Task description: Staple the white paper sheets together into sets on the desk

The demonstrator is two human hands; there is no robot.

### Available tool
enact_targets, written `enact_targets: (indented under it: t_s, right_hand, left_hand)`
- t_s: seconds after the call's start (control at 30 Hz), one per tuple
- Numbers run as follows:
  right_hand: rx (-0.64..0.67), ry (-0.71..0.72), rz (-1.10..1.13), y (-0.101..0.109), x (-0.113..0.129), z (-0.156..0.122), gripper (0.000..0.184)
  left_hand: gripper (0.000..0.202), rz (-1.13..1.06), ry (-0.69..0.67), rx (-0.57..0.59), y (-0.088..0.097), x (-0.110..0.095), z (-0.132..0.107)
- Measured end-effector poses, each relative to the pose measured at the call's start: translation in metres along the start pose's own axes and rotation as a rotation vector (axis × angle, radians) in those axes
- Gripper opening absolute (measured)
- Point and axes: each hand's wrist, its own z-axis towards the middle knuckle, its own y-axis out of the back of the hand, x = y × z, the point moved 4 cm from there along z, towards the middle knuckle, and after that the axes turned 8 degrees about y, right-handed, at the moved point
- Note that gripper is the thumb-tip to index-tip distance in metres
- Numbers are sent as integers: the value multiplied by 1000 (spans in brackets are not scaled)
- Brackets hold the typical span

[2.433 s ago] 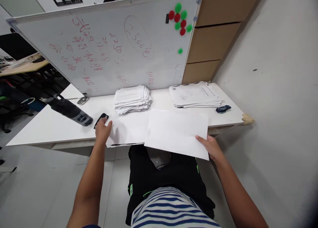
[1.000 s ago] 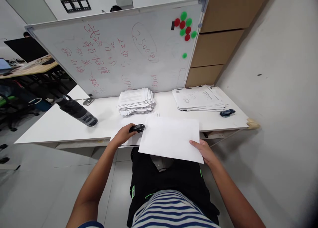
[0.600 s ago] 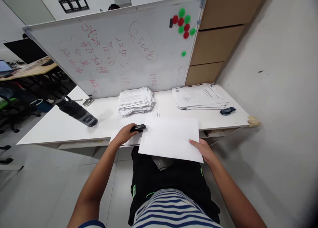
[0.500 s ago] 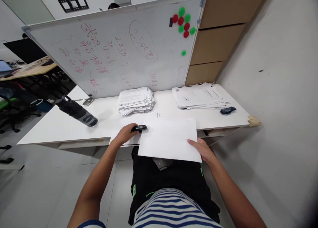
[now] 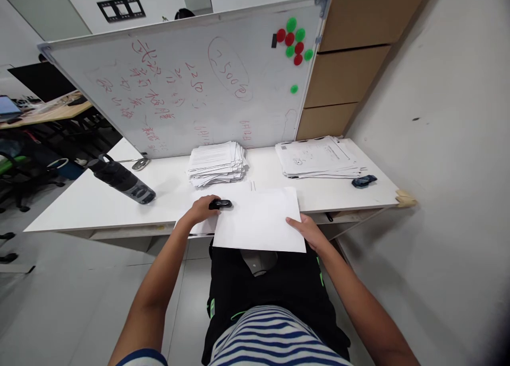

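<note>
My left hand (image 5: 202,209) is closed around a small black stapler (image 5: 221,203), whose front end lies over the upper left edge of a white sheet of paper (image 5: 258,220). The sheet is blank on the side facing me, and I cannot tell whether there is more than one. My right hand (image 5: 309,231) pinches its right edge, thumb on top and the other fingers underneath. The sheet overhangs the front edge of the white desk (image 5: 167,209), above my lap. Another white sheet (image 5: 205,227) shows partly beneath my left hand.
Behind the sheet stands a thick paper stack (image 5: 218,164), with a flatter stack (image 5: 319,158) to its right. A dark bottle (image 5: 123,180) is at the left, and a dark crumpled packet (image 5: 364,181) at the right. A whiteboard (image 5: 179,90) with magnets backs the desk.
My right hand and the sheet have moved left. The stapler and my left hand have shifted slightly left, and the stapler now reaches a little further over the sheet's edge.
</note>
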Motion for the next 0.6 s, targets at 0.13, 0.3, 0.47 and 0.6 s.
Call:
enact_targets:
  t_s: [0.13,0.3,0.47,0.6]
  right_hand:
    - [-18,20,25,-2,-1,-1,46]
    - [-41,40,18,-4,-2,-1,42]
    - [-35,57,22,-5,-2,-1,45]
    - [-36,59,13,-4,-2,-2,47]
  left_hand:
    - [62,-12,27,1,11,-8,2]
    - [58,-85,-40,-86,15,-43,20]
    - [52,-2,-10,-303,-3,-70,49]
    - [56,82,51,-363,-23,-72,63]
